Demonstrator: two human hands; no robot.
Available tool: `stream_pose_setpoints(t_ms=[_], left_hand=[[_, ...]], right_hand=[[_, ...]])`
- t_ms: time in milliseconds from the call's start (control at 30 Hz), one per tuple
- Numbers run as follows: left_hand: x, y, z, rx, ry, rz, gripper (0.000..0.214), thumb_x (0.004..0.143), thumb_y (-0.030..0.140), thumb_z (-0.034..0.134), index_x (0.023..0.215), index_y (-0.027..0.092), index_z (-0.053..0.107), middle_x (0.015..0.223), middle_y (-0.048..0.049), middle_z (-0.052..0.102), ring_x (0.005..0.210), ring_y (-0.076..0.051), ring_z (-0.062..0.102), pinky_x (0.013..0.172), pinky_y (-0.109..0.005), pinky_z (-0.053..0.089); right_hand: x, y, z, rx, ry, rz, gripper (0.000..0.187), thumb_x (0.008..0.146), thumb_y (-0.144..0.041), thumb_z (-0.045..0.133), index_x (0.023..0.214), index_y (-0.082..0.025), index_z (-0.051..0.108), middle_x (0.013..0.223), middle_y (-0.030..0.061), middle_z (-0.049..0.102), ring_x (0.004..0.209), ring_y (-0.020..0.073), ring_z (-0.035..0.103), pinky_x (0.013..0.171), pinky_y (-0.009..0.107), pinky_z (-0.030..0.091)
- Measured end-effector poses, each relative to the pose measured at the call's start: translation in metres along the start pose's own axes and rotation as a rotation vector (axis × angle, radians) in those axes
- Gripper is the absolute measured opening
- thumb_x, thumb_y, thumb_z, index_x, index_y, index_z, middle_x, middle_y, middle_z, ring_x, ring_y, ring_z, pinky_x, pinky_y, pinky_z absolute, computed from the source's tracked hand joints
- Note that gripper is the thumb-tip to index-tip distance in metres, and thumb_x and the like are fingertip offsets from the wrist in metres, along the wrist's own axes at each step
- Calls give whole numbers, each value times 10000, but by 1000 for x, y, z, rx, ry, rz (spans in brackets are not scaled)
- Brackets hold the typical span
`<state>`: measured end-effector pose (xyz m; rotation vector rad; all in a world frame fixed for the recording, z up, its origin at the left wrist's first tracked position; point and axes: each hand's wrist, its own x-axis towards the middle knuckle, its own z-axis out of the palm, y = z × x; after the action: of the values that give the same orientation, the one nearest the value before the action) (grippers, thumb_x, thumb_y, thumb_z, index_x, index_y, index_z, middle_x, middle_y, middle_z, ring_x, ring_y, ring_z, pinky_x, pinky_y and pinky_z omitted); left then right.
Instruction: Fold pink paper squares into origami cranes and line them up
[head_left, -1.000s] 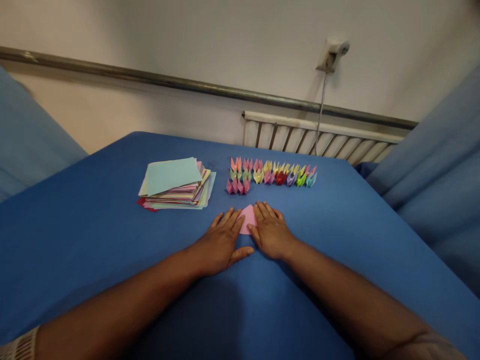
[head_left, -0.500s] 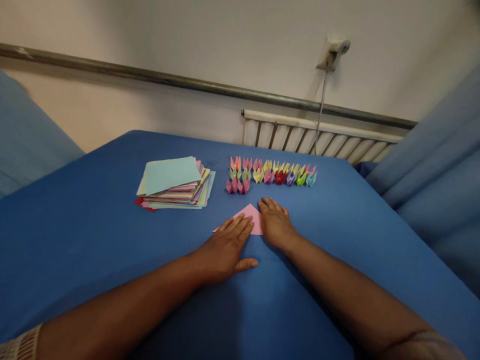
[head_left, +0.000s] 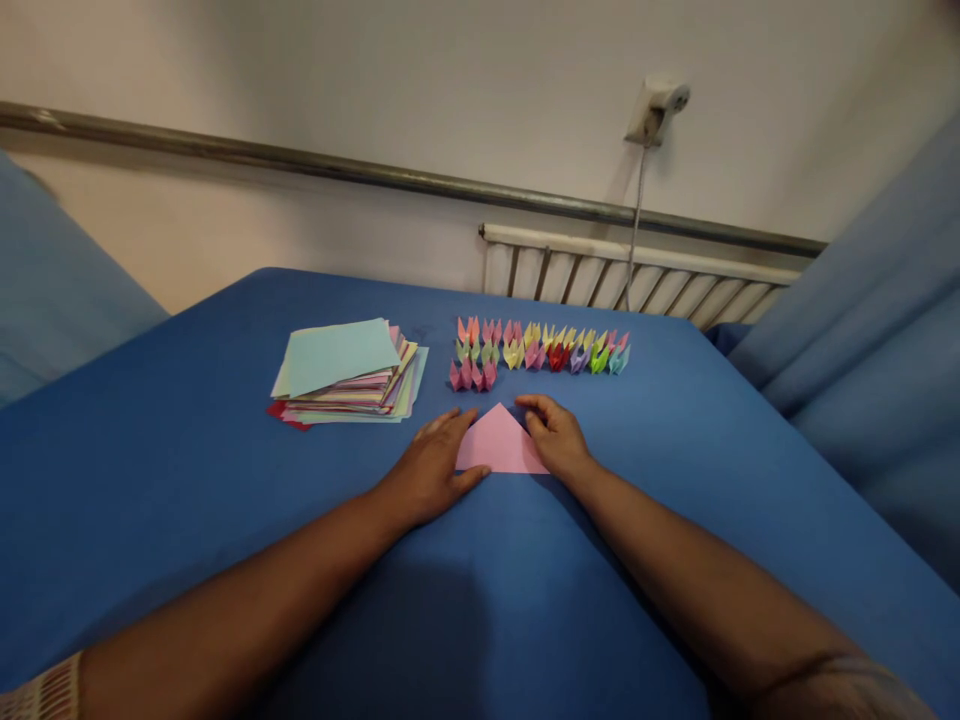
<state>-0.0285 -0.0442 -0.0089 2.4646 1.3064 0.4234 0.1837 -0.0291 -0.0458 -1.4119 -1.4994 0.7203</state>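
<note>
A pink paper (head_left: 498, 444) folded into a triangle lies flat on the blue table (head_left: 187, 480), its tip pointing away from me. My left hand (head_left: 427, 467) rests flat on the paper's left corner, fingers stretched out. My right hand (head_left: 555, 434) lies on the right edge with fingers slightly curled, pressing the paper down. Just beyond the paper stand rows of small folded paper pieces (head_left: 536, 352) in many colours.
A stack of coloured square sheets (head_left: 346, 371), light blue on top, sits at the back left. Behind the table are a wall with a metal rail (head_left: 315, 164), a radiator (head_left: 645, 278) and a hanging cord. Blue fabric (head_left: 870, 320) rises at both sides.
My hands have slid apart along the pink paper's edges, uncovering the whole triangle. One second ago they were together over it, hiding most of it.
</note>
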Motion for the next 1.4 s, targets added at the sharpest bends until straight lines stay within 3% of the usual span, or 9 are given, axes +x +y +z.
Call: stream_pose_setpoints(t_ms=[200, 367, 567, 733, 833, 1033, 1133, 1233, 1400], left_hand=[[1, 9, -7, -176, 52, -45, 655, 764, 366, 622, 1363, 165, 450, 1317, -123, 553, 1168, -293, 532, 1005, -415, 395], [5, 9, -14, -470, 44, -155, 253, 781, 412, 603, 845, 183, 689, 793, -24, 682, 775, -222, 619, 723, -307, 463], [8, 8, -17, -1046, 140, -337, 422, 684, 440, 730, 969, 134, 673, 902, -49, 707, 783, -199, 627, 686, -272, 466], [8, 10, -15, -1372, 193, -383, 439, 652, 383, 784, 987, 124, 668, 972, -92, 720, 846, -217, 656, 803, -327, 490], [8, 11, -15, -1389, 223, -398, 443, 646, 370, 791, 985, 115, 664, 936, -94, 722, 822, -222, 662, 786, -347, 505], [11, 7, -13, -1171, 346, -453, 370, 633, 383, 791, 843, 110, 656, 801, -62, 702, 678, -167, 629, 639, -281, 503], [11, 9, -15, -1157, 342, -378, 470, 687, 392, 744, 1062, 138, 620, 872, -58, 708, 732, -184, 651, 676, -303, 521], [7, 13, -20, -1100, 312, -248, 694, 795, 380, 627, 1415, 233, 352, 974, -49, 707, 791, -200, 666, 728, -348, 535], [1, 13, -30, -897, 202, -125, 586, 791, 248, 513, 1372, 194, 461, 1217, -93, 635, 1086, -251, 603, 932, -399, 486]], right_hand=[[2, -3, 0, 303, 44, 39, 257, 831, -318, 505, 983, -179, 659, 996, 71, 712, 963, 191, 645, 933, 383, 457], [5, -9, -12, 508, -57, 157, 398, 829, -483, 543, 1035, -162, 658, 1063, 115, 703, 1032, 227, 639, 916, 389, 452], [6, -24, -30, 558, -310, 126, 881, 848, -749, 50, 1194, -149, 595, 1225, 150, 631, 1151, 240, 575, 945, 418, 432], [-3, -27, -17, 602, -325, 74, 623, 724, -655, 612, 1129, -180, 619, 1140, 104, 677, 1027, 233, 629, 917, 383, 456], [-6, -24, -7, 686, -283, 117, 443, 634, -442, 777, 978, -192, 653, 976, 50, 720, 851, 200, 659, 841, 373, 493], [-3, -21, -5, 677, -79, 134, 291, 670, -382, 732, 850, -200, 593, 724, -15, 684, 625, 149, 618, 644, 293, 496], [-3, -22, -4, 687, -69, 111, 339, 705, -380, 696, 970, -214, 564, 639, -45, 640, 549, 138, 583, 589, 277, 479], [-4, -22, -5, 670, -19, 115, 459, 738, -375, 658, 1143, -210, 521, 544, -84, 562, 436, 106, 481, 491, 239, 413], [-4, -24, -14, 619, 17, 76, 734, 784, -330, 605, 1444, -270, 289, 515, -109, 480, 395, 93, 356, 443, 218, 322]])
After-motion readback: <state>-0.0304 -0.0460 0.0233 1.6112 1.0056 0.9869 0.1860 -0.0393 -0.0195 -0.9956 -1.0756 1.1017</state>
